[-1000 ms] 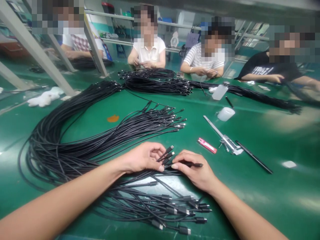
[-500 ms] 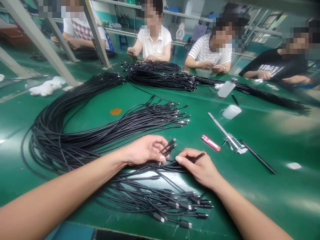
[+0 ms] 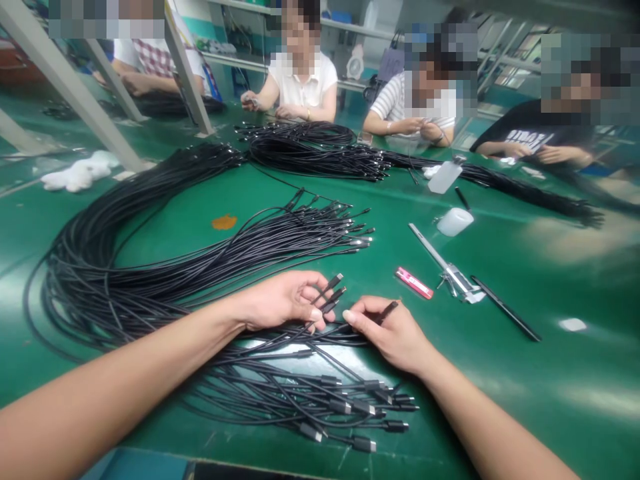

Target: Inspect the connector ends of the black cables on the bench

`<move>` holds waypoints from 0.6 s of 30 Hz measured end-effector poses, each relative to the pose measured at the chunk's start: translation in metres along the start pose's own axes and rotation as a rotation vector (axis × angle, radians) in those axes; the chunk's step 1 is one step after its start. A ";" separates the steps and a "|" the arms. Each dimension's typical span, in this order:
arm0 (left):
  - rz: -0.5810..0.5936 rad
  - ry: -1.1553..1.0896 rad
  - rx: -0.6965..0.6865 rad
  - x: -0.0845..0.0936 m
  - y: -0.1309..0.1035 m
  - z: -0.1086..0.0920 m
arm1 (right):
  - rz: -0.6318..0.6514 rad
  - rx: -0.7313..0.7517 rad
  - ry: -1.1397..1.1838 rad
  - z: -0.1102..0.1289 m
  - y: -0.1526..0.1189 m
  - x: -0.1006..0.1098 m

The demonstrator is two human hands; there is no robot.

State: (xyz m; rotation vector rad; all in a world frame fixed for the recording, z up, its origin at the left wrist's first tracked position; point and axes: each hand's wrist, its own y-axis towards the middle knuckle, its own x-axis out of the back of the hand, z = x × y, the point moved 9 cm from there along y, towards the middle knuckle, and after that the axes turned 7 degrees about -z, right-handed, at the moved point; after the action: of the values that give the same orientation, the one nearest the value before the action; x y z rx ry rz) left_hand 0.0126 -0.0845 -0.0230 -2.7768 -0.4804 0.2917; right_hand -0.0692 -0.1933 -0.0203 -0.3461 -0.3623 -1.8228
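Observation:
My left hand point(image 3: 280, 303) is closed round the ends of a few black USB cables point(image 3: 331, 285), whose plugs stick out past my fingers. Just to its right, my right hand point(image 3: 400, 337) pinches a black cable, with a dark cable end point(image 3: 389, 309) jutting above the fingers. The fingertips of both hands hide part of what they grip. Under my hands run more black cables, and nearer to me a group of loose cable plugs point(image 3: 340, 405) with metal tips lies fanned out. A thick cable bundle point(image 3: 75, 280) curves round on the left.
Beyond my right hand lie a pink-and-white packet point(image 3: 414, 283), a caliper point(image 3: 445, 267), a black pen-like stick point(image 3: 505, 308) and a white roll point(image 3: 455, 222). A clear bottle point(image 3: 445, 177) and another cable coil point(image 3: 310, 153) lie farther back. Metal posts point(image 3: 187, 73) stand at left. Several people sit opposite.
The view has shifted slightly, so most things appear a little farther left. Both hands keep nearly the same pose and grip.

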 end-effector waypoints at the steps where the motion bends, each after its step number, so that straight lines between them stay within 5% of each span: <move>1: -0.001 -0.004 0.005 0.000 0.000 0.000 | -0.002 0.005 0.002 0.001 0.000 0.000; 10: -0.029 0.121 0.006 -0.001 0.001 0.005 | -0.045 -0.004 0.228 -0.002 0.000 0.001; 18: -0.084 0.281 -0.004 -0.002 -0.001 0.002 | -0.076 0.066 0.182 0.005 -0.001 0.007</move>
State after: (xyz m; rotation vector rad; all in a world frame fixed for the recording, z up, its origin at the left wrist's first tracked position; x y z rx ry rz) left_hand 0.0103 -0.0836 -0.0248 -2.7324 -0.5227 -0.1184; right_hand -0.0716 -0.1974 -0.0128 -0.1204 -0.3117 -1.8947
